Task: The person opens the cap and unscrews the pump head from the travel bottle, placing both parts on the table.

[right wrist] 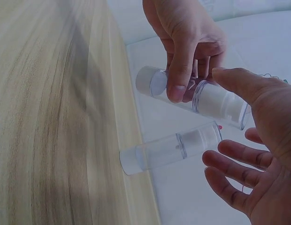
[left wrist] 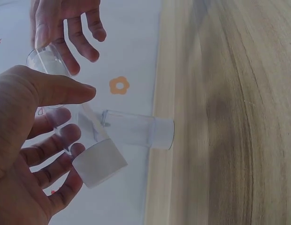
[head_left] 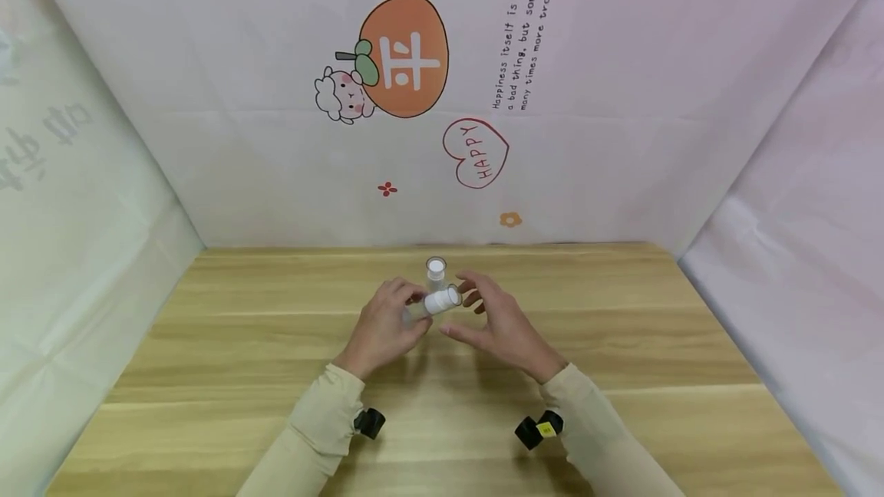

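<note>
Left hand: The left hand [head_left: 383, 324] is clamped on a clear bottle [head_left: 440, 300], with the thumb on one side and the fingers curled round the other
Bottle in the hand: It is held up off the table [head_left: 428, 436] and leans, with its white bottom [right wrist: 150, 81] low and its clear cap [right wrist: 224, 107] up, pointing at the right hand; white parts show inside the cap
Right hand: The right hand [head_left: 507, 328] holds nothing, its thumb and fingers are apart and a bit bent, and they sit just beside the cap of the held bottle; I cannot tell if the thumb touches it
Other bottle: A second clear bottle [head_left: 436, 271] stands upright on the table, just past the left hand and between the two hands, with its white bottom [right wrist: 131, 161] on the wood
Sleeves: A light left sleeve [head_left: 311, 428] and a light right sleeve [head_left: 601, 428] come up behind the hands
Black bits: A small black thing [head_left: 370, 423] is behind the left hand, and another black thing [head_left: 530, 432] with a yellow sticker [head_left: 547, 429] is behind the right hand
Wall: Past both hands there is a pale sheet [head_left: 276, 136] with a red heart [head_left: 476, 153], an orange fruit [head_left: 405, 56], a little sheep [head_left: 345, 96] and an orange flower [head_left: 510, 219]
</note>
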`<state>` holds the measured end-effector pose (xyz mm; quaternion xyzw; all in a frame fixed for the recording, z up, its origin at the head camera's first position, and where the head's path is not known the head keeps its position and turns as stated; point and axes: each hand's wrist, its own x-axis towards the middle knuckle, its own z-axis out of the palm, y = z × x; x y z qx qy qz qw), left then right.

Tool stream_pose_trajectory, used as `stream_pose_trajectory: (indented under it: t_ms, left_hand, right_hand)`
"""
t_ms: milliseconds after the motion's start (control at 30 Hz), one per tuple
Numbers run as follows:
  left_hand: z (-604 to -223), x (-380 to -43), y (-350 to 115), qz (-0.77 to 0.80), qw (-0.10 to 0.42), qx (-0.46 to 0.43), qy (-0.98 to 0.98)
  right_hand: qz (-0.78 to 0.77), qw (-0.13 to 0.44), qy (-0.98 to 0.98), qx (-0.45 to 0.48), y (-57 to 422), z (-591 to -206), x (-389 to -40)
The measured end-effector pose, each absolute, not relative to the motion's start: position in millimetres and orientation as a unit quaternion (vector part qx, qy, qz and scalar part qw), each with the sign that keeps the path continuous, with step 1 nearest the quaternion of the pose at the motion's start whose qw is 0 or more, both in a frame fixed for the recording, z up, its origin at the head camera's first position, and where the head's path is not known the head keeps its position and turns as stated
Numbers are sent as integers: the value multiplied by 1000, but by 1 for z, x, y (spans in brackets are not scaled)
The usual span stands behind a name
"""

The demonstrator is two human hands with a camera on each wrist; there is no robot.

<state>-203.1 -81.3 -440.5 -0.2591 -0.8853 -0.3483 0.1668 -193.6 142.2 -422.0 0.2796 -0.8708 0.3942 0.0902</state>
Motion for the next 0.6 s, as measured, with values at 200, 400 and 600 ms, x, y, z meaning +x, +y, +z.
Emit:
stream_pose_trajectory:
  t_ms: [200, 400, 600]
  left_hand:
    - [-438, -202, -80, -331, 159, -273, -889]
    - [-437, -200, -78, -301, 163, -287, -894]
    - [-435, -199, -76, -280, 162, -296, -899]
  right_hand:
    - [392, 89, -872, 279, 141, -421, -195]
    - [395, 84, -868, 288, 141, -420, -194]
    - [387, 75, -871, 293, 143, -421, -194]
